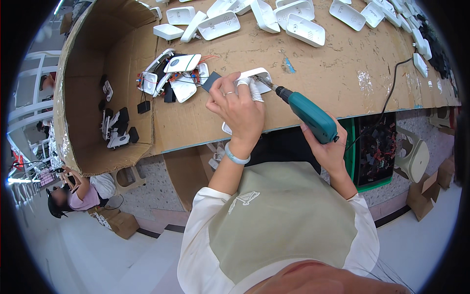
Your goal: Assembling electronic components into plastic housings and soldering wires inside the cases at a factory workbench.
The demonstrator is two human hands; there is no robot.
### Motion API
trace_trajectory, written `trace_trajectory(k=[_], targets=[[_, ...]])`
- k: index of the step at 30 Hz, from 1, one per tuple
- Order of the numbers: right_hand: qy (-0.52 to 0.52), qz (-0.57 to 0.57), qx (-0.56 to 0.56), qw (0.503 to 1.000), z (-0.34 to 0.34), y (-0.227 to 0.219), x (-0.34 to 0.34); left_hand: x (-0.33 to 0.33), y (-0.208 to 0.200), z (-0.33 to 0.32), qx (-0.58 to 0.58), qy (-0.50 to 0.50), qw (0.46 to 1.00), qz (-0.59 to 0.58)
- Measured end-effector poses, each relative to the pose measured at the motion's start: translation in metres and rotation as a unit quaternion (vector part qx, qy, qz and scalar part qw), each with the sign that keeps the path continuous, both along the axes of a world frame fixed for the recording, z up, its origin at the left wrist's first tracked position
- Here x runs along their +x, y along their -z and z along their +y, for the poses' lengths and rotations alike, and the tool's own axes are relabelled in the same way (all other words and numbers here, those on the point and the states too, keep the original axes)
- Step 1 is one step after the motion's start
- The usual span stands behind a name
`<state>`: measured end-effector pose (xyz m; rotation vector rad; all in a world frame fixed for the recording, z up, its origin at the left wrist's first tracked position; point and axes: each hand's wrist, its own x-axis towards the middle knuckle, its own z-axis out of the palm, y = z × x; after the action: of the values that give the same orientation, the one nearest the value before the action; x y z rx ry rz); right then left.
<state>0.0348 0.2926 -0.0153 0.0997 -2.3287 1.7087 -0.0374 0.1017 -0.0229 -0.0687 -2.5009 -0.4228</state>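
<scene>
In my right hand (329, 147) is a teal electric screwdriver (313, 115) with a black collar, my fingers wrapped round its body. Its metal shank points up and left into a white plastic housing (260, 73), an open shell with rounded corners. My left hand (240, 108) is closed on that housing at the cardboard-covered table's near side. White tape wraps some of its fingers, and a ring sits on one. A dark grey flat piece (210, 81) lies beside my left fingers. The screwdriver's tip is partly hidden inside the housing.
Left of my hands lies a pile of white covers and wired parts (181, 73), near an open cardboard box (78, 98) on its side. Several white housings (306, 29) line the far side. A black cable (391, 88) crosses the right; a green-rimmed bin (350, 166) stands below.
</scene>
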Motion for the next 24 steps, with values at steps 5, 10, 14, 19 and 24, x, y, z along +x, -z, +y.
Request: trace_trajectory(k=[5, 10, 14, 19, 24], targets=[[-0.005, -0.003, 0.001, 1.0, 0.0, -0.001, -0.002, 0.0, -0.002, 0.0, 0.0, -0.003, 1.0, -0.004], [-0.015, -0.01, 0.025, 1.0, 0.003, -0.005, -0.002, 0.001, -0.001, -0.001, -0.015, -0.022, 1.0, -0.012], [-0.023, -0.02, 0.041, 0.999, 0.005, -0.003, -0.001, 0.001, -0.001, -0.001, -0.013, -0.02, 1.0, -0.016], [-0.026, -0.01, 0.037, 0.999, 0.001, -0.011, -0.004, 0.001, -0.001, -0.001, 0.019, 0.007, 1.0, -0.02], [-0.029, -0.014, 0.067, 0.997, 0.005, -0.008, -0.002, 0.001, -0.002, -0.001, -0.012, -0.02, 1.0, -0.019]])
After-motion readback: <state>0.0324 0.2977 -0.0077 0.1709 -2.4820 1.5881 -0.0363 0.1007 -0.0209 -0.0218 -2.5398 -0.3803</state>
